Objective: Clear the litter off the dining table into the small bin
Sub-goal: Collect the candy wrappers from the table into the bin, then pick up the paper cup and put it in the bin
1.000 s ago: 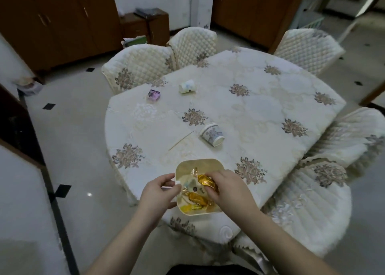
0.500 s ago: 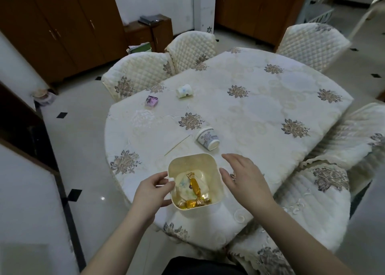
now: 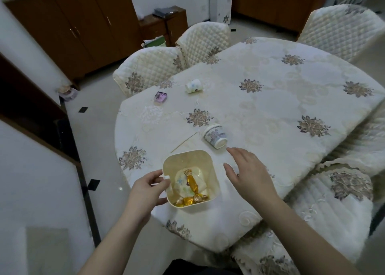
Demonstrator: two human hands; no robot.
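A small cream square bin (image 3: 208, 160) stands near the table's front edge, holding gold candy wrappers (image 3: 191, 184) and a crushed paper cup. My left hand (image 3: 146, 188) grips the bin's left rim. My right hand (image 3: 246, 170) hovers empty, fingers spread, just right of the bin and below a paper cup (image 3: 214, 136) lying on its side. A thin wooden stick (image 3: 184, 142) lies left of that cup. Farther back rest another tipped paper cup (image 3: 194, 85) and a purple wrapper (image 3: 160, 96).
The oval dining table (image 3: 281, 100) wears a cream floral cloth. Quilted chairs surround it: two at the far left (image 3: 150, 70), one at the far right (image 3: 341, 29), one close on the right (image 3: 337, 202). Wooden cabinets line the back wall.
My right hand dropped a gold wrapper into the bin, then pulled out and moved right and forward toward the nearer cup. The bin tipped upright under my left hand.
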